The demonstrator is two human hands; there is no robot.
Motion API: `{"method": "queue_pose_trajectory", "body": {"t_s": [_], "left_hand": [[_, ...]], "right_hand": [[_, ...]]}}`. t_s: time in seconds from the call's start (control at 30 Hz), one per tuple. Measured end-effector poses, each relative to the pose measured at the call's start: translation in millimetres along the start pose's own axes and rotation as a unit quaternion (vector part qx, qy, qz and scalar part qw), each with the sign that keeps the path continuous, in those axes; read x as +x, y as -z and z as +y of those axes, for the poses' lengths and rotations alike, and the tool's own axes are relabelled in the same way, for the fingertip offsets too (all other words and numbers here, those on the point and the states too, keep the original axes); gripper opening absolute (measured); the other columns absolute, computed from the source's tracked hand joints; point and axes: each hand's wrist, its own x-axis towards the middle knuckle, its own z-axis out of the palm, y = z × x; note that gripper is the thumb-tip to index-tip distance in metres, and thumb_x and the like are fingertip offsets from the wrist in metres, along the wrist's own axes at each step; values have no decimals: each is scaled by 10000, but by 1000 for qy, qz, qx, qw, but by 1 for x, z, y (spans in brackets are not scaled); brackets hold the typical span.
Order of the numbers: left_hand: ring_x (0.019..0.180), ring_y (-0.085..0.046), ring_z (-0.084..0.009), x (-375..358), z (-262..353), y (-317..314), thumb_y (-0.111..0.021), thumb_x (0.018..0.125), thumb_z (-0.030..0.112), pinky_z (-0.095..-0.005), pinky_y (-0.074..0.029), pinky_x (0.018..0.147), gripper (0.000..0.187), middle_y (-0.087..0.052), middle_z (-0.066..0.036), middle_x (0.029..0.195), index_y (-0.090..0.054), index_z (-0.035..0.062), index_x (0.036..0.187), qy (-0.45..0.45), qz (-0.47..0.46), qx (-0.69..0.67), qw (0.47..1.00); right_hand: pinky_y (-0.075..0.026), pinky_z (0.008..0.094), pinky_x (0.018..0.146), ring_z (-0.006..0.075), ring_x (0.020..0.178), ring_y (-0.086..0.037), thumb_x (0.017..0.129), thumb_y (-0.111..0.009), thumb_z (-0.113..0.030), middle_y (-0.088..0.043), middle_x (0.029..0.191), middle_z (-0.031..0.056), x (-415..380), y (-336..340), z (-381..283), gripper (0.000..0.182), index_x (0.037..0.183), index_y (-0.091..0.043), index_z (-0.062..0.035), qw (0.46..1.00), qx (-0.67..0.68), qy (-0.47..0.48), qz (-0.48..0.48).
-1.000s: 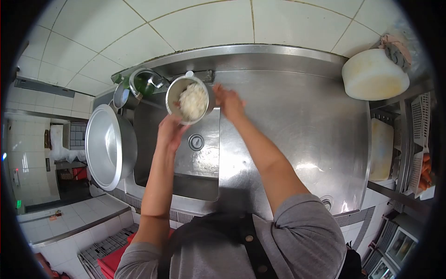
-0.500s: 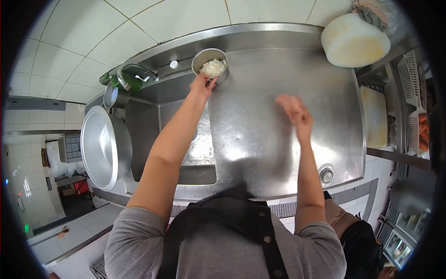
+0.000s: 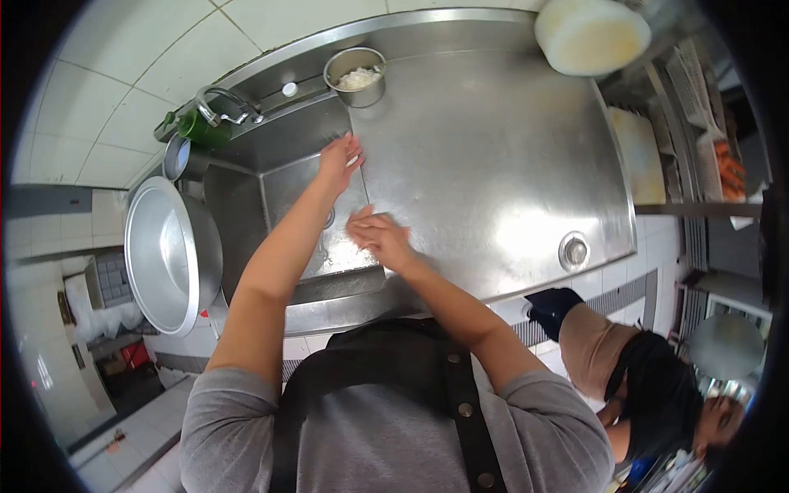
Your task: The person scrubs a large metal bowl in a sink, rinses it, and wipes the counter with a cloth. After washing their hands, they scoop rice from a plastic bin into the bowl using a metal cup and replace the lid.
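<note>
My left hand [image 3: 339, 163] is over the right edge of the sink [image 3: 288, 189], fingers apart and holding nothing. Below it, my right hand [image 3: 380, 236] hovers near the sink's lower right corner, its fingers spread and empty, slightly blurred. A round metal pot [image 3: 365, 92] with white chopped pieces [image 3: 359, 79] in it stands at the back of the steel counter [image 3: 477, 156], just beyond my left hand and not touched by it. A curved faucet [image 3: 215, 105] rises at the back left of the sink.
A large metal basin [image 3: 163, 255] stands left of the sink. Near the faucet are a green container [image 3: 197, 127] and a small white cap [image 3: 289, 89]. A thick white round block [image 3: 588, 37] sits back right. Another person [image 3: 657, 386] is at the lower right.
My left hand has let go of the pot and drawn back toward me. My right hand has moved left and down to the sink's edge. The other person shows more, and the view has shifted.
</note>
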Motion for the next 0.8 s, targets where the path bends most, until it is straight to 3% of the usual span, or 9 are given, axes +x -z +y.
{"method": "queue_pose_trajectory", "body": {"t_s": [0.07, 0.1, 0.2, 0.3, 0.4, 0.5, 0.53, 0.6, 0.8], "left_hand": [[1086, -554, -192, -43, -25, 45, -626, 917, 316, -397, -452, 930, 327, -610, -59, 1108, -574, 64, 1120, 3, -11, 56, 998], [1070, -565, -190, -64, -39, 76, -626, 917, 316, -393, -452, 930, 325, -618, -57, 1094, -576, 62, 1113, 16, -8, 81, 997], [1039, -589, -174, -128, -88, 186, -595, 938, 280, -366, -465, 897, 247, -648, -63, 1087, -611, 53, 1033, 4, 46, 136, 990], [967, -603, -128, -202, -108, 273, -572, 958, 203, -283, -477, 812, 159, -675, -62, 1027, -624, 53, 975, -78, 128, 173, 973], [1008, -592, -109, -250, -103, 342, -608, 956, 212, -263, -462, 847, 133, -671, -51, 1069, -596, 83, 927, -155, 149, 219, 952], [1174, -528, -304, -297, -67, 361, -628, 915, 200, -379, -387, 1012, 242, -560, -195, 1254, -582, -7, 1032, -296, 134, 480, 815], [1174, -528, -304, -307, -62, 370, -628, 915, 200, -379, -387, 1012, 242, -560, -195, 1254, -582, -7, 1032, -292, 139, 480, 815], [1334, -364, -397, -313, -54, 386, -656, 877, 216, -452, -301, 1097, 346, -441, -226, 1368, -553, -11, 1117, -323, 48, 609, 723], [1374, -292, -418, -297, -50, 379, -691, 847, 235, -481, -262, 1126, 426, -402, -208, 1406, -531, 3, 1166, -339, -51, 613, 712]], "right_hand": [[-476, 371, 903, 221, 1040, -593, 802, -654, -27, -640, 1142, 74, -6, -23, -3, 331, 1130, -678, -59, 954, 256, -158, -17], [-496, 378, 877, 211, 1023, -606, 838, -646, -42, -630, 1160, 81, -9, -27, -3, 301, 1138, -672, -53, 867, 435, -243, 5], [-536, 330, 799, 189, 898, -652, 913, -635, -168, -642, 1139, 81, -14, 43, -5, 237, 1109, -666, -37, 943, 255, -166, 137], [-476, 215, 612, 61, 740, -593, 907, -601, -155, -676, 939, 2, -54, 141, 25, 205, 1067, -671, -48, 935, 85, -280, 199], [-462, 228, 790, 116, 930, -590, 889, -513, -2, -642, 1084, 28, -105, 190, 52, 409, 1292, -557, -55, 920, -52, -316, 228], [-355, 300, 1064, 272, 1350, -403, 894, -462, 21, -375, 1499, 155, -129, 151, 39, 555, 1440, -371, -24, 896, -397, -177, 93], [-263, 332, 1130, 299, 1414, -289, 859, -449, 48, -310, 1533, 144, -125, 128, 23, 606, 1452, -372, -53, 918, -304, -239, 91], [-266, 393, 1140, 334, 1382, -349, 894, -467, 3, -418, 1476, 128, -116, 71, 1, 587, 1455, -394, -152, 946, -249, -195, 71], [-424, 417, 983, 331, 1123, -545, 806, -608, -27, -638, 1188, 125, -101, -98, -86, 308, 1102, -693, -46, 975, -97, -195, 47]]}}
